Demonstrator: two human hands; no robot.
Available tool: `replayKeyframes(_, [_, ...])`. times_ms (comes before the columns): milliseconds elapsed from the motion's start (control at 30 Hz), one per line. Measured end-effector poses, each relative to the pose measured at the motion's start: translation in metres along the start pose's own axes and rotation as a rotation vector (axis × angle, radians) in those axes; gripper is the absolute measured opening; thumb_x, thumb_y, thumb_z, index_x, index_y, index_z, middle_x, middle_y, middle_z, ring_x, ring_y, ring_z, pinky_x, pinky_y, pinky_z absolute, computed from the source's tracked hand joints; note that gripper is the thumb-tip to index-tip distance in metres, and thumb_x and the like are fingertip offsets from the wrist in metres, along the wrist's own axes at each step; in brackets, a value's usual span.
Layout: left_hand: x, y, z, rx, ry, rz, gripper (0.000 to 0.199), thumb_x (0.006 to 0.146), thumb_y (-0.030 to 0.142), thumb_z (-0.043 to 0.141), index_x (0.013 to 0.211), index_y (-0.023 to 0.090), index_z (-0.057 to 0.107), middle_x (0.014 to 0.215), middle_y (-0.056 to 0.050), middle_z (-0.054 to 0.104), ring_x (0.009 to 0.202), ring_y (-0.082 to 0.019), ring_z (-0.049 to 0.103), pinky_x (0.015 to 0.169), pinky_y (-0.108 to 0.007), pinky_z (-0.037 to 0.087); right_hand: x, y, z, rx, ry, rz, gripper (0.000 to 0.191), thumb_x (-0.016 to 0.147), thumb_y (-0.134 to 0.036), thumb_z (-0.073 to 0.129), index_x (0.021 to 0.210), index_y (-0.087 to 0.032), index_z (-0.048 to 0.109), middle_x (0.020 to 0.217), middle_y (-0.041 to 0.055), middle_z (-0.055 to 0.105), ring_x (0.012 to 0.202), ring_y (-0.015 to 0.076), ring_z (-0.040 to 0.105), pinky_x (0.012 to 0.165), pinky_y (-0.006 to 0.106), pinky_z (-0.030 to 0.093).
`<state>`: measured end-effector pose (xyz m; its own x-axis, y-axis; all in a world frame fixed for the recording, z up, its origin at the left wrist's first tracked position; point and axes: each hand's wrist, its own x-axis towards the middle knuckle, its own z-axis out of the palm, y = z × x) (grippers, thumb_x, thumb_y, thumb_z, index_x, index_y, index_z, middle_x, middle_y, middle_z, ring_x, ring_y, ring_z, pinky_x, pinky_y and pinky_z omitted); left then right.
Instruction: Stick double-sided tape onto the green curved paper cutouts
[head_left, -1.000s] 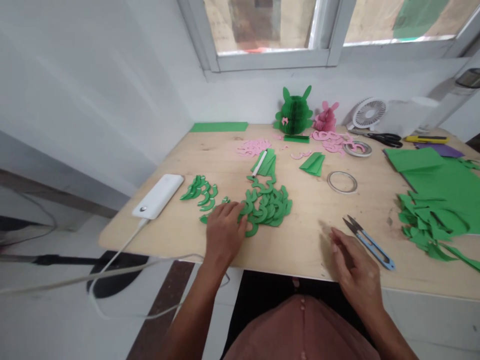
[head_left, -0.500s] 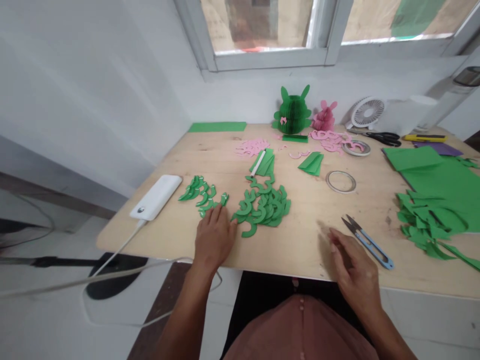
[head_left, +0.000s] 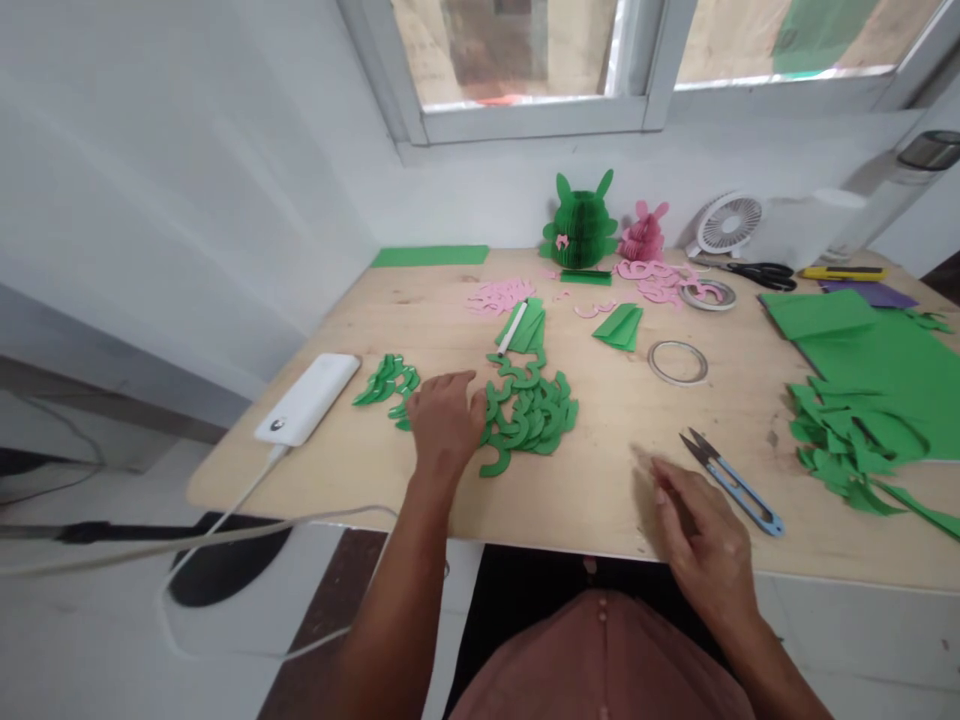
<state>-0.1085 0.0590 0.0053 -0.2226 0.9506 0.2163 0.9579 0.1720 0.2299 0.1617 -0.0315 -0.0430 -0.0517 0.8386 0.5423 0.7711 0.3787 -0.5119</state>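
Faintly, a dark mark shows on the white power bank (head_left: pixel 319 388) at left of the frame, too small to read. Flat green paper curves (head_left: pixel 536 415), C-shaped and overlapping, lie heaped at mid-frame on the wooden table (head_left: pixel 600 505) — a smaller cluster (head_left: pixel 386 378), edged with pale streaks, sits farther left — and between them is the left hand (head_left: pixel 448 420), fingers outstretched, thumb parted, its underside hidden. Lower right, the right hand (head_left: pixel 709 530) curves its fingers loosely, thumb slightly apart, beside blue-handled snips (head_left: pixel 739 485).
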Motion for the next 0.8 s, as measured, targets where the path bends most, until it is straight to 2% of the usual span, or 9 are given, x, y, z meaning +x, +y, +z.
replayKeyframes(200, [0.049, 0.014, 0.012, 0.014, -0.187, -0.021, 0.04, 0.084, 0.027, 0.042, 0.121, 0.019, 0.054, 0.118, -0.014, 0.059, 0.109, -0.032, 0.053, 0.086, -0.045, 0.042, 0.001, -0.002, 0.0, -0.026, 0.009, -0.018, 0.026, 0.087, -0.019, 0.048, 0.11, -0.015, 0.061, 0.103, 0.0106, 0.068, 0.095, 0.0207, 0.063, 0.084, 0.036, 0.049])
replayKeyframes(333, [0.075, 0.007, 0.024, 0.023, -0.288, 0.003, 0.037, 0.081, 0.026, 0.047, 0.116, 0.021, 0.057, 0.116, -0.014, 0.059, 0.107, -0.029, 0.055, 0.085, -0.039, 0.042, 0.001, -0.001, 0.0, -0.045, 0.012, -0.061, 0.026, 0.086, -0.017, 0.049, 0.11, -0.015, 0.06, 0.103, 0.0105, 0.068, 0.095, 0.0201, 0.062, 0.084, 0.035, 0.049])
replayKeyframes(467, [0.096, -0.003, 0.027, 0.005, -0.37, 0.037, 0.03, 0.071, 0.026, 0.059, 0.1, 0.025, 0.063, 0.097, -0.005, 0.066, 0.094, -0.022, 0.06, 0.076, -0.029, 0.044, 0.0, 0.001, 0.001, -0.047, 0.021, -0.08, 0.026, 0.086, -0.016, 0.05, 0.11, -0.014, 0.06, 0.103, 0.0105, 0.068, 0.095, 0.0201, 0.062, 0.084, 0.035, 0.049])
replayKeyframes(600, [0.103, -0.007, 0.025, -0.019, -0.413, 0.069, 0.018, 0.063, 0.022, 0.063, 0.081, 0.023, 0.065, 0.08, -0.001, 0.067, 0.082, -0.019, 0.061, 0.068, -0.024, 0.043, -0.001, 0.002, 0.002, -0.055, 0.029, -0.083, 0.027, 0.086, -0.017, 0.05, 0.111, -0.015, 0.06, 0.103, 0.0107, 0.068, 0.094, 0.0206, 0.063, 0.083, 0.036, 0.049])
replayKeyframes(800, [0.093, -0.012, 0.021, -0.106, -0.381, 0.098, 0.005, 0.063, 0.017, 0.058, 0.065, 0.018, 0.062, 0.065, -0.002, 0.064, 0.067, -0.017, 0.059, 0.06, -0.025, 0.042, -0.001, 0.004, 0.003, -0.071, 0.013, -0.1, 0.028, 0.086, -0.018, 0.049, 0.111, -0.016, 0.06, 0.102, 0.0103, 0.069, 0.093, 0.0211, 0.063, 0.083, 0.037, 0.05])
